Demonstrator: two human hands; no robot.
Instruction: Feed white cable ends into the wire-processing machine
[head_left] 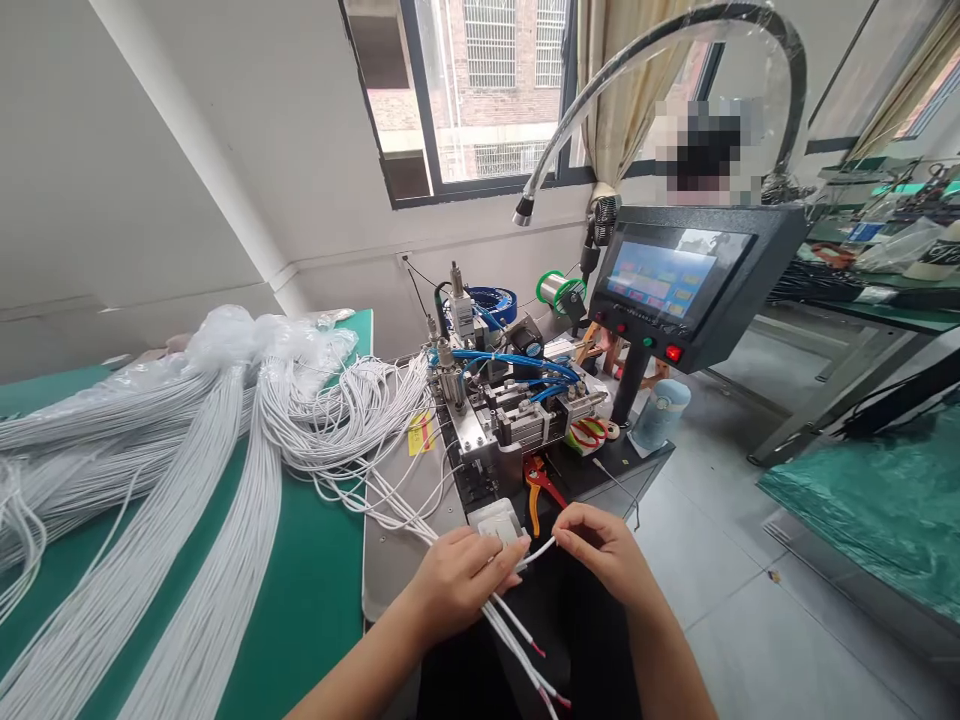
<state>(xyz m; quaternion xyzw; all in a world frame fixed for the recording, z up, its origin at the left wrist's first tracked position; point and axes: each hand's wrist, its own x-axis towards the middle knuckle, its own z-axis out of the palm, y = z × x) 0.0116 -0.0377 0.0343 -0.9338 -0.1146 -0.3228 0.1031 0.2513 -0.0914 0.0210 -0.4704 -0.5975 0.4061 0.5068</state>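
Observation:
My left hand [459, 580] is closed round a small bunch of white cables [517, 625] whose stripped ends hang down past the bench edge. My right hand [604, 548] pinches the end of one white cable [541, 551] that runs across from my left hand. Both hands sit just in front of a small white tray [498, 522] at the foot of the metal wire machine [510, 405]. Orange-handled pliers [538, 487] lie right behind my hands.
Big bundles of white cable [187, 470] cover the green bench [315, 600] on the left. A touchscreen control box [686, 285] stands on a post at the right of the machine, with a pale blue cup [660, 415] below it. Other benches stand at the right.

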